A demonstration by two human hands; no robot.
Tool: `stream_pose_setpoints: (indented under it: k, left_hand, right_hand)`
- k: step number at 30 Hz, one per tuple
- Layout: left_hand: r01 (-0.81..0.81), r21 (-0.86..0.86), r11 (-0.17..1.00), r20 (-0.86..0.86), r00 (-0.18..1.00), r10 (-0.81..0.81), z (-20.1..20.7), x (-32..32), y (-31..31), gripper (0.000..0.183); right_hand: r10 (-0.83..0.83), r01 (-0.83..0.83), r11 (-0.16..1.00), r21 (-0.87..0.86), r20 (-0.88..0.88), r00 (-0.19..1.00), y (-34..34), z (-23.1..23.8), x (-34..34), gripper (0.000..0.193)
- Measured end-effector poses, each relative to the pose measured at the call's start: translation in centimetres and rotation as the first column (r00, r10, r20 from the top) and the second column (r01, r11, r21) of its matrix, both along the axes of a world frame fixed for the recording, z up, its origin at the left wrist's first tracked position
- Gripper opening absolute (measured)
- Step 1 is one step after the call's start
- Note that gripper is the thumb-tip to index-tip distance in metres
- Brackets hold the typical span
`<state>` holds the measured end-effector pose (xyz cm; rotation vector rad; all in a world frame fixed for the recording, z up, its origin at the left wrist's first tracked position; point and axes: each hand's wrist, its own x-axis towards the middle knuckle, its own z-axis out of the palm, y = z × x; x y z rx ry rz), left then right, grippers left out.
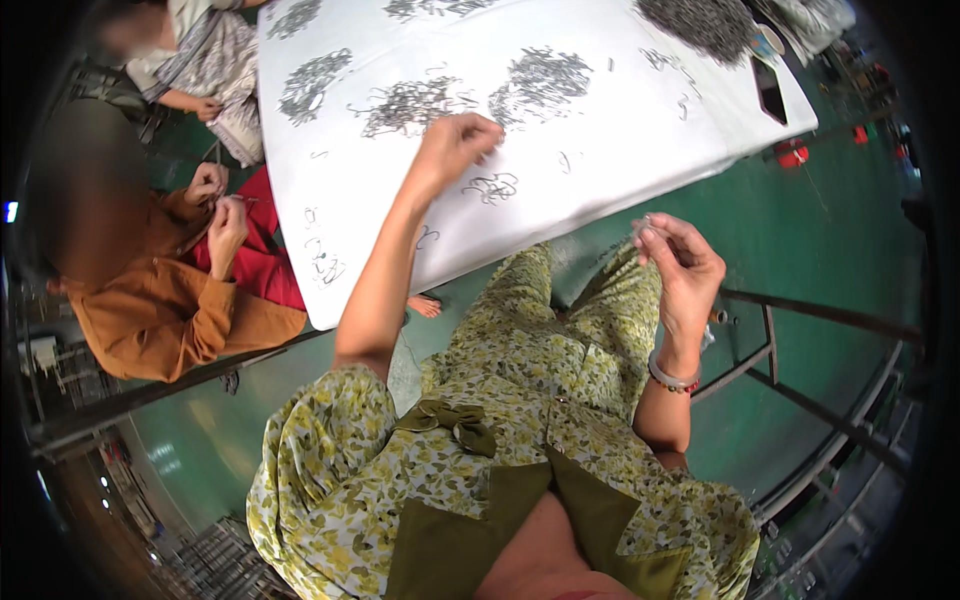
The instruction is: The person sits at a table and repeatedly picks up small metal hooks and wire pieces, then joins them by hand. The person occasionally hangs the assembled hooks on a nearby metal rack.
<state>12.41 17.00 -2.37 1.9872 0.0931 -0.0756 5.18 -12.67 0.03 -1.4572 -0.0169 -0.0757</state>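
Observation:
My left hand [455, 152] reaches over the white table, fingers curled together and slightly blurred. Whatever its fingertips hold, if anything, is hidden. Just beyond it lie two loose piles of thin dark curved pieces, one brownish pile [405, 106] and one grey pile [545, 82]. A smaller cluster of the same dark pieces [492, 188] rests on the near side of that hand. My right hand [685, 262] is raised off the table's near edge, its thumb and forefinger pinched together. Something tiny may be between them, too small to name.
The white-covered table [590, 190] bears more heaps, with a large dark heap [700, 25], a cup [768, 40] and a black phone [769, 90] at the far right. A person in a brown top [160, 300] works at the left; another person [215, 70] sits beyond. Metal bars [820, 310] stand at right.

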Motion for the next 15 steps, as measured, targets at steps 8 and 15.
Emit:
stream_pose_setpoints:
  k: [8, 15]
  left_hand:
    - [0.261, -0.465, 0.846, 0.181, 0.963, -0.198, 2.4, -5.9, -11.9, 0.011]
    - [0.242, -0.267, 0.933, 0.299, 0.941, -0.158, 1.6, -6.3, -13.4, 0.012]
  right_hand:
    - [0.008, -0.008, 1.000, 0.028, -0.012, 1.000, 0.4, -0.6, 0.0, 0.015]
    - [-0.087, 0.087, 0.994, -0.073, 0.009, 0.996, 1.1, -0.4, -0.5, 0.015]
